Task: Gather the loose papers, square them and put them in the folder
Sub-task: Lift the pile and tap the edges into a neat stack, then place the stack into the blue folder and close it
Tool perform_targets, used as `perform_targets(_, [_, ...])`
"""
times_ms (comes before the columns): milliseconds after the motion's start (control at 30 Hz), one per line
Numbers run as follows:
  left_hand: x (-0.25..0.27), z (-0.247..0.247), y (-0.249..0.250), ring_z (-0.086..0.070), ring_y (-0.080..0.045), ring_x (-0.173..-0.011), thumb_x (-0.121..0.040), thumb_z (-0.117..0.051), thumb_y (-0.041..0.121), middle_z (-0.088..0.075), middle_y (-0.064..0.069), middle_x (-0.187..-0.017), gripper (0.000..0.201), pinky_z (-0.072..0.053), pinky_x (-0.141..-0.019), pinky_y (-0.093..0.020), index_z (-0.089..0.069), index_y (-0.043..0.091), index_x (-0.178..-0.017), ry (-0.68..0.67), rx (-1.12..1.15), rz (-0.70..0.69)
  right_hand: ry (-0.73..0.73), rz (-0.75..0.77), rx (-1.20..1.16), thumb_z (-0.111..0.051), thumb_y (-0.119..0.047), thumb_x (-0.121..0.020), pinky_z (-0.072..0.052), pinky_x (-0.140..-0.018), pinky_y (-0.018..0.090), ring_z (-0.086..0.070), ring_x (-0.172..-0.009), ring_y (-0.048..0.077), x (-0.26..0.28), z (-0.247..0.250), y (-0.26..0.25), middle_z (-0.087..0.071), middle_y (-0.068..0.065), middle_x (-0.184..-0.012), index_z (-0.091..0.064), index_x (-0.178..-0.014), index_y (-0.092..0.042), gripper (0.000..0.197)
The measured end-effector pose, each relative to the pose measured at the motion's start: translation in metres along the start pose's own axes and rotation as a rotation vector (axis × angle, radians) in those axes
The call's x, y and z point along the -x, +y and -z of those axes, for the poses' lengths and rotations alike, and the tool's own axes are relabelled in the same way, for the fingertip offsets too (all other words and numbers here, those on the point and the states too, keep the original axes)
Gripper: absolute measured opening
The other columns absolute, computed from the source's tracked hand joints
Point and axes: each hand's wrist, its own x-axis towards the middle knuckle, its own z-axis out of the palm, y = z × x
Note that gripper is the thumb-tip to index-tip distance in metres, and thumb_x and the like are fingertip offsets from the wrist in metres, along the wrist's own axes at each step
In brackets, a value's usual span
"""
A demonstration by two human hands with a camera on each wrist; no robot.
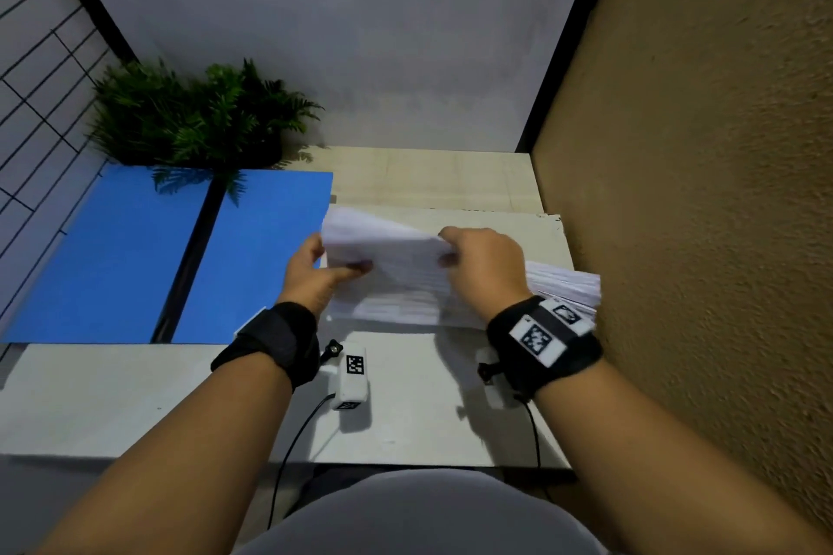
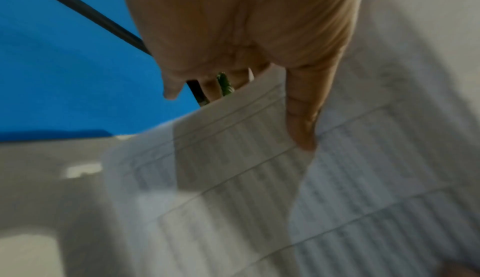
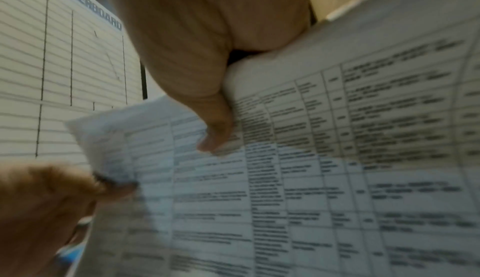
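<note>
- At the upper left of the head view a plant (image 1: 198,113) stands in the corner, its fronds hanging over the far edge of the folder (image 1: 112,257).
- The folder, blue, lies opened flat on the left of the table (image 1: 112,397), a dark spine running down its middle.
- Your left hand (image 1: 311,270) sits just right of the folder, at frame centre; its thumb lies on top of the papers (image 1: 396,279) and its fingers go under their left edge, so this grip is clamped on the sheets.
- In the left wrist view the thumb (image 2: 301,121) presses the printed top sheet, blurred.
- The papers are held between both hands, their far edge lifted off the table and the top sheets bowed.
- Your right hand (image 1: 482,270) pinches the top sheets right of centre, fingers curled over them; the right wrist view shows the thumb (image 3: 215,135) on a printed grid.
- More sheets fan out to the right under that wrist, close to the brown wall (image 1: 698,194).
</note>
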Motion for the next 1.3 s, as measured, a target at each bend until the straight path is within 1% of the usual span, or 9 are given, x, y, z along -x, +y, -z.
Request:
perform_targets(133, [-0.002,0.009,0.005,-0.043,-0.021,-0.136,-0.047,-0.094,0.033,-0.039,-0.003,-0.152,0.121,-0.039,-0.111,-0.043,-0.029,0.022,-0.149,0.078,0.102,0.016,0.085,-0.233,-0.799,-0.074,-0.012,-0.081,-0.056,-0.076,0.032,-0.071,-0.084,0.019,0.002,0.021,0.026,-0.075,-0.003,-0.087,-0.073,-0.089,-0.023,0.014])
perform_targets(267, [0.005,-0.011,0.026,-0.066,-0.022,-0.116,-0.058,-0.092,0.025,-0.069,-0.008,-0.124,0.086,-0.056,-0.093,-0.035,-0.054,0.006,-0.133,-0.156,0.194,-0.035,0.089,-0.358,-1.170,-0.075,0.001,-0.078,-0.059,-0.075,0.033,-0.070,-0.083,0.021,0.010,0.018,0.035,-0.073,0.002,-0.089,-0.069,-0.089,-0.012,0.018])
perform_targets(367, [0.009,-0.024,0.041,-0.072,-0.007,-0.095,-0.076,-0.080,0.009,-0.074,0.002,-0.104,0.041,-0.059,-0.082,-0.025,-0.064,0.013,-0.114,-0.116,0.148,-0.119,0.136,-0.406,-1.245,-0.073,0.005,-0.079,-0.061,-0.073,0.031,-0.067,-0.089,0.023,0.011,0.007,0.032,-0.071,0.006,-0.092,-0.068,-0.096,-0.005,0.021])
perform_targets(533, [0.014,-0.028,0.057,-0.071,-0.007,-0.092,-0.074,-0.082,0.012,-0.075,0.005,-0.098,0.035,-0.057,-0.079,-0.025,-0.070,0.017,-0.106,-0.121,0.083,-0.229,0.257,-0.331,-1.240,-0.086,-0.007,-0.067,-0.057,-0.091,0.042,-0.066,-0.109,0.022,0.011,0.004,0.027,-0.068,0.008,-0.116,-0.060,-0.121,-0.011,0.060])
perform_targets(667, [0.020,-0.035,0.077,-0.065,-0.005,-0.084,-0.064,-0.090,0.029,-0.068,0.002,-0.094,0.045,-0.056,-0.074,-0.021,-0.062,0.017,-0.096,-0.014,0.075,-0.423,0.560,-0.220,-1.007,-0.085,-0.011,-0.069,-0.050,-0.093,0.015,-0.053,-0.115,0.003,0.015,0.021,0.011,-0.047,-0.005,-0.125,-0.034,-0.132,-0.048,0.089])
perform_targets(867, [0.024,-0.043,0.087,-0.057,-0.008,-0.080,-0.086,-0.073,0.032,-0.058,0.007,-0.087,0.020,-0.048,-0.070,-0.019,-0.056,0.022,-0.085,0.075,0.141,-0.475,0.593,-0.028,-0.589,-0.069,-0.036,-0.087,-0.040,-0.104,0.014,-0.031,-0.128,-0.006,0.020,0.018,0.001,-0.024,0.000,-0.146,-0.060,-0.126,-0.031,0.040])
perform_targets(1033, [0.024,-0.040,0.082,-0.062,0.006,-0.072,-0.078,-0.081,0.027,-0.063,0.013,-0.085,0.035,-0.050,-0.062,-0.014,-0.053,0.015,-0.095,-0.021,0.153,-0.420,0.515,-0.029,-0.690,-0.075,-0.030,-0.083,-0.038,-0.095,0.002,-0.033,-0.121,-0.013,0.021,0.017,0.005,-0.025,-0.002,-0.144,-0.048,-0.136,-0.035,0.060])
perform_targets(1167, [0.013,-0.031,0.065,-0.069,-0.011,-0.102,-0.055,-0.094,0.024,-0.072,-0.002,-0.108,0.066,-0.059,-0.086,-0.033,-0.063,0.013,-0.113,-0.113,0.038,-0.224,0.327,-0.250,-1.152,-0.082,-0.001,-0.071,-0.055,-0.091,0.024,-0.055,-0.117,0.003,0.015,0.003,0.030,-0.051,-0.006,-0.128,-0.028,-0.143,-0.042,0.099])
perform_targets(1300, [0.006,-0.033,0.039,-0.064,-0.027,-0.113,-0.065,-0.088,0.001,-0.070,-0.010,-0.115,0.056,-0.055,-0.090,-0.038,-0.065,0.003,-0.117,-0.081,-0.037,0.004,0.120,-0.392,-1.185,-0.080,0.005,-0.070,-0.054,-0.091,0.054,-0.066,-0.109,0.028,0.002,-0.021,0.050,-0.070,0.015,-0.112,-0.067,-0.112,-0.011,0.047])
